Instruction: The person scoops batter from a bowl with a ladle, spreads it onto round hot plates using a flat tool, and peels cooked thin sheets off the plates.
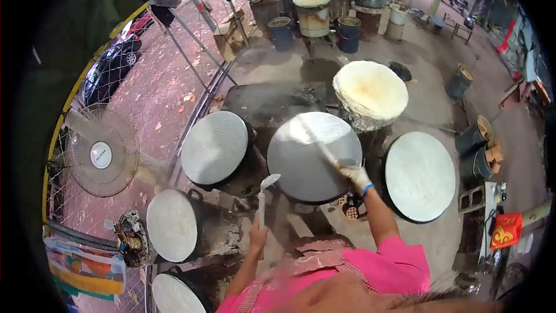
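Note:
My left hand (258,236) is closed around the handle of a metal ladle (270,182), which points upward near the left edge of the middle round pan (295,168). The pan's broad top is smooth and grey-white. In a white glove with a blue band at the wrist, my right hand (356,178) grips a long stick (328,155). The stick slants over that pan, and its far end is blurred. A white-topped round pan (420,177) lies to the right of my right hand. Another round pan (214,148) is on the left.
Beyond the middle pan stands a pale yellow, crusted round top (372,90). More round pans (172,225) line the left side. A fan (101,155) is by the wire fence. Pots and buckets (313,14) stand at the back; dark buckets (474,136) are on the right.

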Available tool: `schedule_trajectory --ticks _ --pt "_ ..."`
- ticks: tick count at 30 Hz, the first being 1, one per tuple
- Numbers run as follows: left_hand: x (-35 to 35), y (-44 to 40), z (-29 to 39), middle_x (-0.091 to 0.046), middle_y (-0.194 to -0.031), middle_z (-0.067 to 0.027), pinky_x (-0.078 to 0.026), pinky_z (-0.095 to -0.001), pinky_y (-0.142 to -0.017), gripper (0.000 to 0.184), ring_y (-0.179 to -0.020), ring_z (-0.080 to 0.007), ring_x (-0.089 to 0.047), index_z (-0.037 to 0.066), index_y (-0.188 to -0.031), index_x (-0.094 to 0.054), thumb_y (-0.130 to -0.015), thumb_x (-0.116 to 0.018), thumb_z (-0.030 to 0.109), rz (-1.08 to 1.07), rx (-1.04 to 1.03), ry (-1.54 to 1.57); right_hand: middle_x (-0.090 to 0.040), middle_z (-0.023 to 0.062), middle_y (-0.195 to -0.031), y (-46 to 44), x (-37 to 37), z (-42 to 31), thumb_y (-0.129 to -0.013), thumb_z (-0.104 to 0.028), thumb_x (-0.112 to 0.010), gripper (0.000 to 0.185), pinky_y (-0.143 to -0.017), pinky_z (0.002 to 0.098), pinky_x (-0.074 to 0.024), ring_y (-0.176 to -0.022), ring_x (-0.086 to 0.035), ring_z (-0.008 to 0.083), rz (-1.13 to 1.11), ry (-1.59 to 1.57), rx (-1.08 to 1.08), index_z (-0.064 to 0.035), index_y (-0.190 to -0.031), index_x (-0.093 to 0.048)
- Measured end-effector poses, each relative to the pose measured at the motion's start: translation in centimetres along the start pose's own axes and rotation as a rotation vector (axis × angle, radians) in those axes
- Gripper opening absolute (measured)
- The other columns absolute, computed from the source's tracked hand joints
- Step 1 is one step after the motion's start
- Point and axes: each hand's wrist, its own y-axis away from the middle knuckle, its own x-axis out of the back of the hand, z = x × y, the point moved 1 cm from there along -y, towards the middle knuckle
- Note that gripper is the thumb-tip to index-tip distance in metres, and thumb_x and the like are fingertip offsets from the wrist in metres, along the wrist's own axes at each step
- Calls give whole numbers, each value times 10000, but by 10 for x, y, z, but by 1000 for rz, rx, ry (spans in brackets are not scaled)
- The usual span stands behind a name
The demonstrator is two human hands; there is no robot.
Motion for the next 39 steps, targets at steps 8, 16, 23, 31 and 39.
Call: schedule_trajectory --ticks 8,16,23,31,39 --pt "-8 59 -16 -575 -963 -140 -464 -353 -641 623 -750 -228 -564 116 -1347 -352 -747 -509 56 146 345 99 -485 -2 -527 -29 37 -49 -752 -227 -652 177 -379 245 -305 -439 -466 94 -37 -119 6 -59 -701 -627" --pt "-36 117 -78 -578 -823 -122 -430 -303 -517 635 -597 -160 -528 159 -1307 -410 -697 -528 23 262 400 26 -641 68 -754 -56 67 -33 -784 -187 -627 213 -619 246 -442 -684 -581 132 -510 340 306 20 -738 -647" --pt "-36 143 -74 -560 -762 -48 -404 -263 -457 703 -504 -105 -480 162 -1333 -391 -672 -492 -54 282 650 173 -467 -19 -521 -81 31 -62 -734 -266 -685 192 -350 255 -277 -385 -392 84 -478 384 -148 -80 -713 -640" --pt "-23 144 4 -584 -935 -56 -448 -271 -639 707 -731 -158 -554 150 -1341 -369 -673 -564 23 366 660 224 -494 -11 -533 -89 21 -113 -709 -231 -695 199 -382 269 -309 -422 -417 83 -325 334 -58 -63 -640 -613" --pt "-28 161 -9 -584 -957 -66 -454 -281 -731 601 -838 -148 -561 80 -1299 -403 -714 -533 32 368 643 156 -580 30 -656 -91 84 -29 -714 -196 -692 162 -495 265 -409 -545 -526 123 -823 530 82 -51 -762 -640"
